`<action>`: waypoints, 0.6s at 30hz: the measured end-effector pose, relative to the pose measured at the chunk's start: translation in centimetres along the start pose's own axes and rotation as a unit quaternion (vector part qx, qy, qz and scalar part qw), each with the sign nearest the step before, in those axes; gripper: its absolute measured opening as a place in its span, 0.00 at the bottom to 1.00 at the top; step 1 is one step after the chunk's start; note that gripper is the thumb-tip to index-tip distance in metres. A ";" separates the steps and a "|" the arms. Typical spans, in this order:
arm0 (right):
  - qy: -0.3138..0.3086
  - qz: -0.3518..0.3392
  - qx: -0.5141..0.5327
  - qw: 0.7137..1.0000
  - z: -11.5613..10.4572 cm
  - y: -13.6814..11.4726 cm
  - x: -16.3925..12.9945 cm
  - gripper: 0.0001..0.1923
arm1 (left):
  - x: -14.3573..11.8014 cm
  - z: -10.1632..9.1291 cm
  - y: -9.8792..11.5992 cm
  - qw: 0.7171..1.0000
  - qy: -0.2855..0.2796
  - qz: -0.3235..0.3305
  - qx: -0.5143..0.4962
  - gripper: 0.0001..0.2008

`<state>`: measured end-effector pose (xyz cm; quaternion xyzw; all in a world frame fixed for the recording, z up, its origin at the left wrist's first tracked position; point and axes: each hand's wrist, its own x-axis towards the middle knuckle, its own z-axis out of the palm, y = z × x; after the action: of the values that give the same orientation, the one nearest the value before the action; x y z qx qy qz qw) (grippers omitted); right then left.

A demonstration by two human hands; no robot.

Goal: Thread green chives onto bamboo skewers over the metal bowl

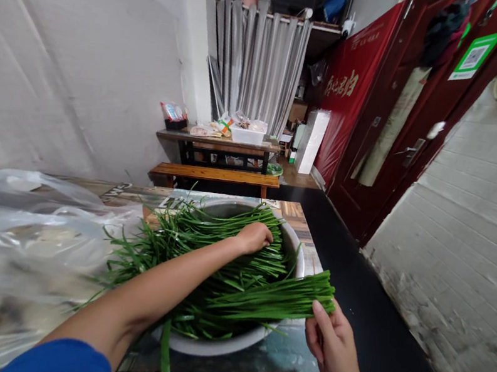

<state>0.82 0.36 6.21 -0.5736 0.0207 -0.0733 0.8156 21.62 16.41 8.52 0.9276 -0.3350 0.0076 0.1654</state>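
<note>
A wide metal basin (300, 261) holds a heap of long green garlic chives (216, 231), their leafy ends hanging over its left rim. My left hand (255, 238) reaches across the basin, its fingers curled closed on the chives near their cut ends at the back. At the basin's right edge, my right hand (332, 334) is closed around the stem end of a separate bunch of garlic chives (278, 296). That bunch lies slanted over the rim, its tips mixed with the heap. The left fingertips are partly hidden.
Clear plastic bags (21, 262) with pale contents cover the table's left side. The patterned table (293, 346) ends just right of the basin. Beyond it stand a wooden bench (215, 174) and another table with a white tub (248, 136). A dark red door (393, 147) is at right.
</note>
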 end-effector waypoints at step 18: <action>-0.004 0.012 -0.022 1.000 -0.3 0.3 0.4 0.10 | 0.5 -1.2 -2.4 0.986 0.147 -0.062 0.039 0.08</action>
<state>1.16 0.12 5.84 -0.5916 0.0255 -0.0605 0.8035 23.64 18.20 8.97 0.9412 -0.2480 0.1463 0.1766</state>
